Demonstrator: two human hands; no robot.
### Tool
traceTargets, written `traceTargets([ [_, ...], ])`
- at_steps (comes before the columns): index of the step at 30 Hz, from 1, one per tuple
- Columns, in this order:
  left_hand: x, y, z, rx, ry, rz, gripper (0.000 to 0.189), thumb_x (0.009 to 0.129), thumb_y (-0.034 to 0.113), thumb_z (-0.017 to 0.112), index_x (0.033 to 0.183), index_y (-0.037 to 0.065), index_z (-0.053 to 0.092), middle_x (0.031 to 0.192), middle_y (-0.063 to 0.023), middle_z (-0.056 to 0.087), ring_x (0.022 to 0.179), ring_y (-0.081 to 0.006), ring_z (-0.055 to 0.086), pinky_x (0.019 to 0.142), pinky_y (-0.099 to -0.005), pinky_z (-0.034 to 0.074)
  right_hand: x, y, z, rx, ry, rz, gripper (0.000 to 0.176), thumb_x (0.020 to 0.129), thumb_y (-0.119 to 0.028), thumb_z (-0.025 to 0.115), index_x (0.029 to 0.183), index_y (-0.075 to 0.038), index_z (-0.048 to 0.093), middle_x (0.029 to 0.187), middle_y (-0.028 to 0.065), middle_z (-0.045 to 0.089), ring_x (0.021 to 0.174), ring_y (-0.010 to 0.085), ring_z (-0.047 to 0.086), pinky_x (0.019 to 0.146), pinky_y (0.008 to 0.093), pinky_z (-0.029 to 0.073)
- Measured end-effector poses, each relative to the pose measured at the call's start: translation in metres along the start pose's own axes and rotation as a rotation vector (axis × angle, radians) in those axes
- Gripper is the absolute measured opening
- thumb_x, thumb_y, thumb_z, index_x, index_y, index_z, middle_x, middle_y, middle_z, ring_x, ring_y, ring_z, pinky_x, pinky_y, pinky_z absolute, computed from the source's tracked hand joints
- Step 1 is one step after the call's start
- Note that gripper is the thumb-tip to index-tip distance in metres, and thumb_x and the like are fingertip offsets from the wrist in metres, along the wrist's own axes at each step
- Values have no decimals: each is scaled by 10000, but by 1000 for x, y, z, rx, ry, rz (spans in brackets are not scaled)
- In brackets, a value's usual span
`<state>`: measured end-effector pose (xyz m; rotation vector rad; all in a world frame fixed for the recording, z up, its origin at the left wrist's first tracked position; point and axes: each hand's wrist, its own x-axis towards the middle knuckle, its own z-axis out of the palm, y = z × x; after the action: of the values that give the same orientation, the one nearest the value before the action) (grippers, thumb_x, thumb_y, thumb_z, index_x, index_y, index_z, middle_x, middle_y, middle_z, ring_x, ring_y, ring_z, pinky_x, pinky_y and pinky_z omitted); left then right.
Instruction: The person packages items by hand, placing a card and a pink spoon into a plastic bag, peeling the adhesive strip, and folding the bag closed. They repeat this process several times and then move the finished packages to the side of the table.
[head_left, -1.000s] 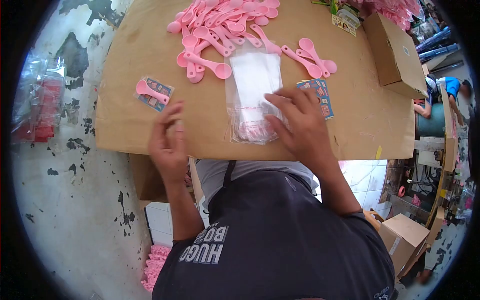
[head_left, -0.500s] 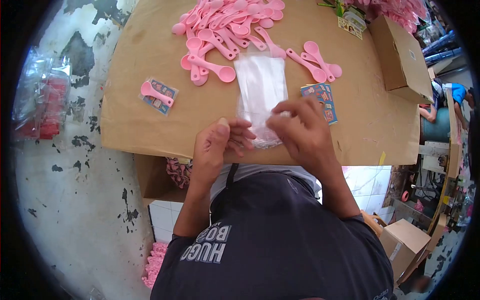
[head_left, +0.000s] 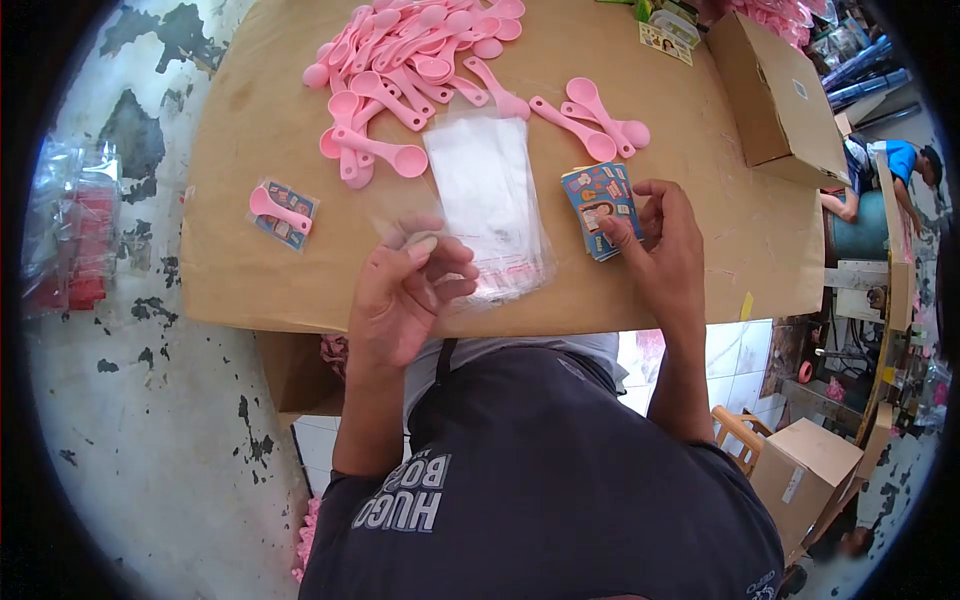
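Glare nearly hides clear bag [head_left: 397, 216] pinched in left hand [head_left: 403, 297]; right hand [head_left: 664, 250] touches cards [head_left: 592, 194], grip unclear.

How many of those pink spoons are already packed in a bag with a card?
1: the packed spoon lies alone on the brown paper cover, left of the clear bag stack. More may sit out of view.

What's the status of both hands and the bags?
Left hand pinching one clear bag. Right hand on the printed card stack, grip unclear. Bag stack lies between them; nothing blocking.
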<state>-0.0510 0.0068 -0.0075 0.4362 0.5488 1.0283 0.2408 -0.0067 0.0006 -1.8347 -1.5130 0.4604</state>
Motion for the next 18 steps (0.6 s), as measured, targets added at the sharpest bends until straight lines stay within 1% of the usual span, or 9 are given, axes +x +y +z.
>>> traceTargets([
  [1, -1, -3, 1, -84, 15, -3, 276, 1011, 115, 570, 1273, 32, 544, 1079, -212, 716, 982, -279, 731, 868, -403, 605, 0, 2, 2, -1, -2, -5, 438, 861, -339, 826, 1099, -29, 627, 913, 90, 612, 800, 201, 584, 688, 349, 492],
  [3, -4, -9, 0, -97, -1, -25, 290, 1011, 108, 577, 1287, 34, 531, 1108, -219, 709, 1014, -290, 727, 890, -403, 599, 1, 5, 4, 111, -47, 143, 476, 851, -360, 848, 1073, -17, 605, 836, 44, 608, 732, 134, 557, 659, 306, 477],
  [4, -5, -10, -1, -109, -19, -53, 306, 1010, 101, 583, 1302, 36, 519, 1138, -225, 703, 1046, -300, 722, 913, -404, 594, 3, 6, 5, 110, -53, 137, 476, 851, -360, 848, 1073, -17, 605, 836, 44, 608, 732, 134, 557, 659, 306, 477],
  [6, -9, -9, 4, -67, 33, -40, 305, 1013, 87, 586, 1304, 33, 513, 1156, -230, 699, 1053, -307, 720, 924, -403, 589, 5, 9, 6, 247, -40, 172, 414, 882, -323, 832, 1017, -6, 602, 776, 15, 611, 693, 90, 530, 640, 272, 457],
  [9, -10, -4, -2, -21, 85, 11, 305, 1019, 74, 595, 1308, 24, 511, 1189, -233, 690, 1060, -312, 719, 926, -397, 593, 7, 12, 5, 357, -61, 162, 347, 921, -296, 797, 967, -1, 619, 773, 3, 619, 695, 69, 518, 638, 254, 442],
  [13, -12, 1, -10, -14, 85, 122, 288, 1031, 105, 608, 1295, 5, 550, 1210, -226, 687, 1073, -294, 718, 897, -375, 619, 9, 19, -1, 218, -77, 184, 295, 956, -274, 757, 949, 2, 652, 769, -3, 629, 713, 64, 542, 649, 251, 445],
  [15, -12, -2, -17, 12, 97, 178, 285, 1029, 116, 618, 1285, 0, 567, 1210, -221, 688, 1081, -290, 716, 893, -372, 624, 8, 22, 1, 252, 1, 155, 259, 991, -249, 710, 1008, 9, 685, 805, 0, 634, 764, 64, 562, 671, 254, 454],
  [16, -11, -2, -19, 46, 105, 224, 284, 1026, 126, 627, 1275, -5, 584, 1211, -216, 689, 1089, -285, 714, 889, -369, 629, 8, 19, 1, 253, -4, 144, 259, 991, -249, 710, 1008, 9, 685, 805, 0, 634, 764, 64, 562, 671, 254, 454],
  [18, -9, 0, -16, 15, 105, 262, 280, 1025, 127, 630, 1266, -10, 591, 1216, -215, 687, 1102, -288, 710, 898, -368, 626, 5, 13, 1, -33, 235, -136, 249, 1016, -218, 670, 1084, 20, 686, 862, 19, 649, 813, 68, 579, 689, 253, 463],
])
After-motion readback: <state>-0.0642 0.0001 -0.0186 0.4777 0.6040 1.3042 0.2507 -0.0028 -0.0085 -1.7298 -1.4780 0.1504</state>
